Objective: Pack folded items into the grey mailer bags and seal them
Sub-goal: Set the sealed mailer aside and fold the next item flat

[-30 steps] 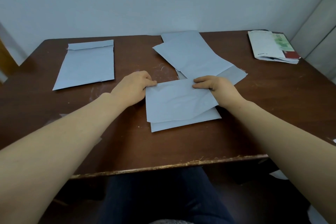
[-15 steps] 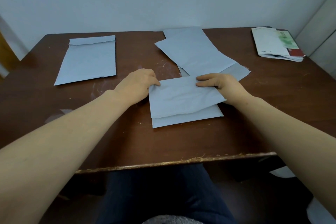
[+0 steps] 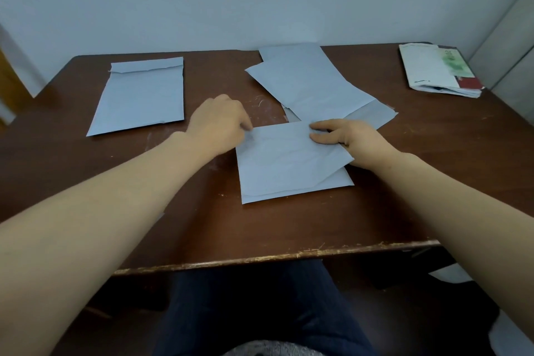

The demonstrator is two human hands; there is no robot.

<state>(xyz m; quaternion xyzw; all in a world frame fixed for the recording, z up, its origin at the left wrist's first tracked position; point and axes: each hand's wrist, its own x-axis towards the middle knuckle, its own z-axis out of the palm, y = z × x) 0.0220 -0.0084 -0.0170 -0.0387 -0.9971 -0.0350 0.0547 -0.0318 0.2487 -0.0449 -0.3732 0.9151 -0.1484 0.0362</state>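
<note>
A grey mailer bag (image 3: 286, 165) lies folded over on the brown table (image 3: 318, 225) in front of me. My left hand (image 3: 219, 124) pinches its far left corner. My right hand (image 3: 346, 136) grips its far right edge, fingers pressed flat on top and the palm under the raised flap. A loose pile of grey mailers (image 3: 312, 84) lies just beyond it, fanned toward the back. One sealed-looking grey mailer (image 3: 141, 95) with its flap folded down lies flat at the back left.
A stack of papers and booklets (image 3: 439, 69) sits at the back right corner. The wall runs right behind the table. The worn front edge (image 3: 260, 259) is close to my lap. White scraps lie on the floor at the lower right.
The view has shifted a little. My left hand has slid slightly along the mailer's far left corner; the folded mailer stays in the same place between both hands.
</note>
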